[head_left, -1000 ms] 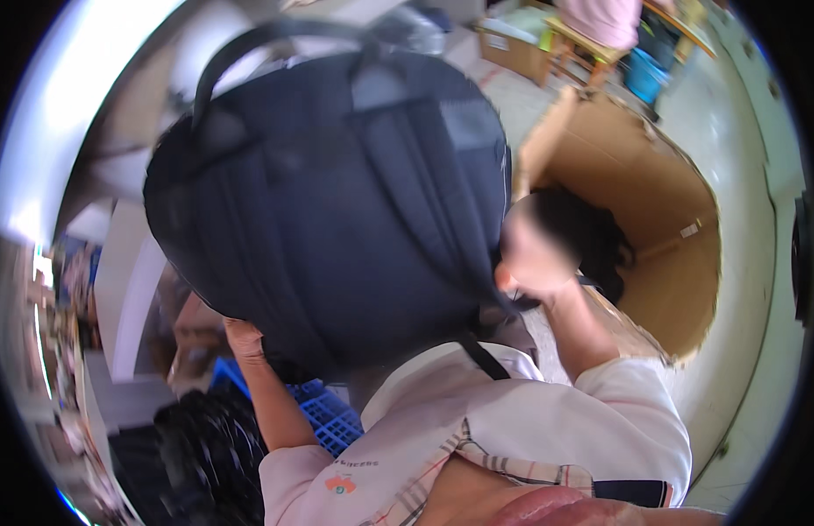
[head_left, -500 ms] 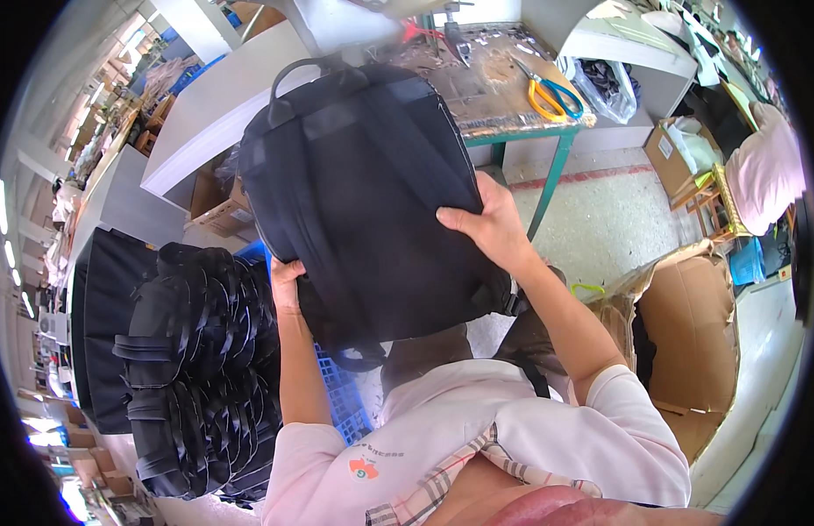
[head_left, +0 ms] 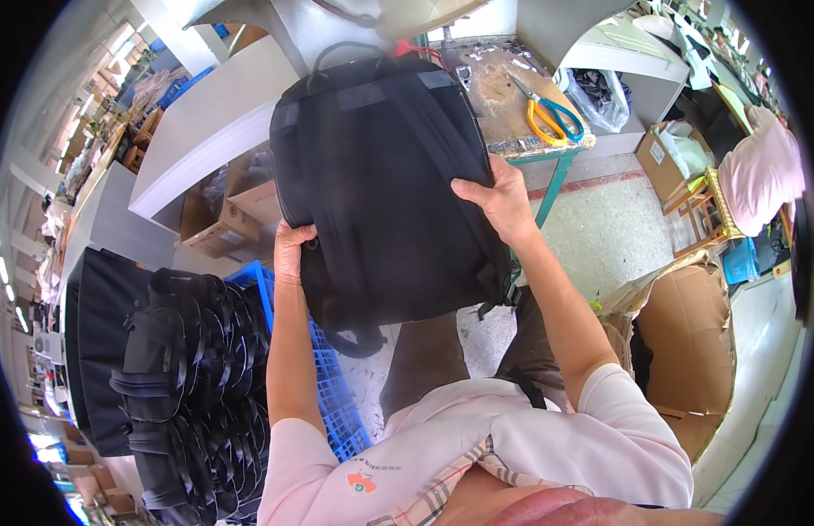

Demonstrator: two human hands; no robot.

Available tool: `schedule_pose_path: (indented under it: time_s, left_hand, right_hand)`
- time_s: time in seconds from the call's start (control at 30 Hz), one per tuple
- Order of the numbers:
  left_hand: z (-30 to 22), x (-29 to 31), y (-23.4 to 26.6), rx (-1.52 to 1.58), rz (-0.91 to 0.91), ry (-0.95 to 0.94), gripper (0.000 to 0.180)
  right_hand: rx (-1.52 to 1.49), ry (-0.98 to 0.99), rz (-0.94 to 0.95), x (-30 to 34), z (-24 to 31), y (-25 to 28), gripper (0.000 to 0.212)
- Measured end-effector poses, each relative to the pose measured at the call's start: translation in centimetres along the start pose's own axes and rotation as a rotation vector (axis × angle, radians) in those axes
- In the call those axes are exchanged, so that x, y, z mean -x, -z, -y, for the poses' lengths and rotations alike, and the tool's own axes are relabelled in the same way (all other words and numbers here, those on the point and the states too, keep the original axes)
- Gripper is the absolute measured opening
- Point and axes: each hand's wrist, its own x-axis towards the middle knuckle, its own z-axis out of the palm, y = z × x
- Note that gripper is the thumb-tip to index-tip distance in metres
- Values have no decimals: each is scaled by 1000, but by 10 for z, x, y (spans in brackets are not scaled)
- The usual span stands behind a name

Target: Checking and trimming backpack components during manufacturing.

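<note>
A black backpack panel with a top carry loop and two shoulder straps, in form a whole backpack (head_left: 389, 193), hangs in front of me between both hands. My left hand (head_left: 293, 250) grips its left edge, thumb over the front. On the right edge my right hand (head_left: 499, 197) is closed, its thumb pressed on the cloth and its fingers hidden behind. Beyond the bag, scissors (head_left: 551, 118) with one yellow and one blue handle lie on a worn workbench (head_left: 512, 145) with green legs.
Several black bag pieces (head_left: 196, 368) are stacked at my left beside a blue plastic crate (head_left: 337, 394). An open cardboard box (head_left: 687, 342) stands at my right. Farther off are a seated person in pink (head_left: 762, 171), a smaller carton (head_left: 670, 158) and a clear plastic bag (head_left: 604, 101).
The backpack has shifted a little to the right and stands straighter. My left hand sits slightly higher on its edge. Both hands keep their hold.
</note>
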Motion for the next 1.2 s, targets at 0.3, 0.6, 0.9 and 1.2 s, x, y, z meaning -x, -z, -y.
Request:
schedule_pose_path:
  time_s: [0.3, 0.6, 0.9, 1.2]
  left_hand:
    - [-25, 42, -21, -210, -128, 273, 34]
    - [-170, 38, -48, -1199, 331, 177, 23]
    - [-191, -68, -167, -1805, 784, 102, 18]
    - [-167, -122, -182, -2349, 442, -383, 30]
  right_hand:
    - [-104, -46, -68, 47, -14, -14, 30]
    - [624, -150, 520, 93, 52, 0, 35]
    - [-166, -87, 311, -17, 29, -2, 22]
    - [-290, -189, 27, -67, -3, 0, 22]
